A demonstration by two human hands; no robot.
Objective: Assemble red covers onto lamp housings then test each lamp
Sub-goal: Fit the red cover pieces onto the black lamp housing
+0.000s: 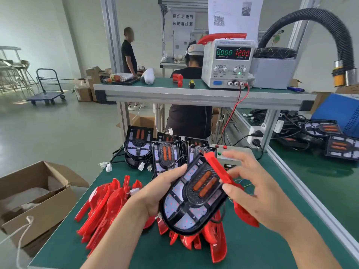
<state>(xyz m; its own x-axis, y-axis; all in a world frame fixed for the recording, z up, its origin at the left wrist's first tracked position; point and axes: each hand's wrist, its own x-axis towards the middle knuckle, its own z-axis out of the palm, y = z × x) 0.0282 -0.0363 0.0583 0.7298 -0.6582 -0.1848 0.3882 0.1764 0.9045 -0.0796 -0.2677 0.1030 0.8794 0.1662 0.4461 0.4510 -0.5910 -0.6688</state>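
Left hand (155,193) grips the lamp housing (194,197) from its left edge, thumb curled over the rim, holding it tilted above the green bench mat (272,247). The housing is a glossy black plastic shell, rounded at the near end and squarer at the far end, with pale speckled reflector panels and two orange oblong lenses set in a textured black centre. Right hand (258,189) pinches a red cover (219,169) at the housing's right edge; the cover is smooth translucent red plastic, seen edge-on as a narrow curved strip, touching the housing's upper right corner.

Below and to the left of the hands lies a heap of more red covers (104,206), thin curved shells piled loosely. Just beyond the hands stand bare housings (167,154) in a row, white connectors dangling on black leads. Behind the right hand's fingers sits a grey metal test box (229,152) with red and green buttons. Farther back, on the raised shelf, a boxy white power supply (227,65) shows 0.000 and 12.00. Left of the left forearm, an open cardboard carton (37,195).
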